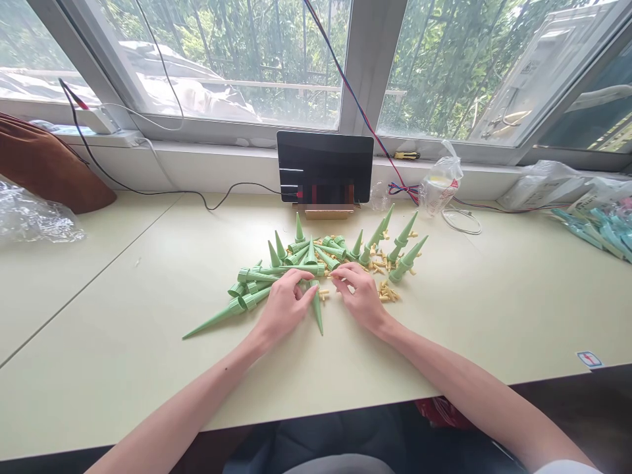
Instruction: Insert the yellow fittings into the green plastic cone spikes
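Observation:
Both my hands meet over a pile of green plant-watering spikes at the middle of the table. My left hand is closed, thumb and fingers at the upper end of one green spike whose point aims toward me. Just to its right, my right hand pinches a small yellow valve, mostly hidden by the fingertips. Loose yellow valves lie to the right of that hand. Beyond them, several green spikes stand tip-up with yellow valves at their sides.
A black tablet leans on a cardboard stand behind the pile. Cables cross the table's back edge. Plastic bags with bluish pieces lie far right, a plastic cup in a bag back right. A brown bag is at far left.

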